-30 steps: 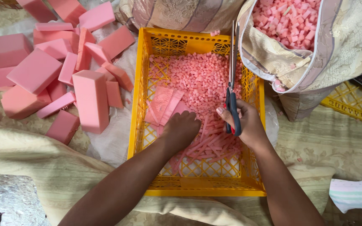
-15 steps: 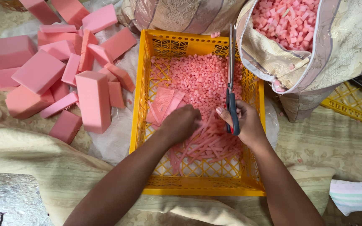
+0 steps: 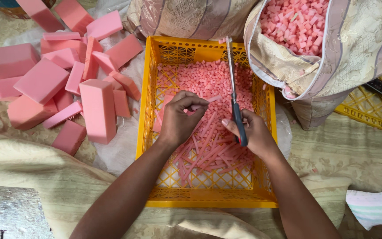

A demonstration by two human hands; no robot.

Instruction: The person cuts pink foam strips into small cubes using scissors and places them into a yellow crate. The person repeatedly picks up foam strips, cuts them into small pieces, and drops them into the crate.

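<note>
Bedding [image 3: 45, 177] covering whole floor area, cream, woven floral, soft and rumpled. Fabric sack [image 3: 359, 48] sitting far right, brocade with zip edge, gaping open, bulging with small pink foam cubes [image 3: 299, 22]. Foam blocks [image 3: 67, 75] lying heaped far left, pink, spongy, matte, rectangular slabs and bricks of mixed thickness, some tilting on others. Crate [image 3: 149, 132] resting centre, yellow hard plastic, latticed floor and walls; far half holding loose cut cubes [image 3: 204, 77], near half holding thin pink foam strips [image 3: 211, 150] lying criss-cross. Second yellow lattice piece [image 3: 376, 110] showing partly at right under sack.

Left hand [image 3: 177, 119] hovering over crate middle, fingers curled and pinching a small bundle of strips, tips poking right toward blades. Right hand [image 3: 253, 132] gripping scissors [image 3: 234, 95] by dark handles, clenched; long steel blades closed or nearly so, pointing far, tip reaching crate's far rim.

Risks, judging from layout: nicking left fingertips, sitting just beside blade line; strips squashing or slipping out of pinch, being soft and springy, giving uneven pieces; cubes dropping through lattice holes or spilling over rim; sack sagging and dumping cubes back toward crate.
</note>
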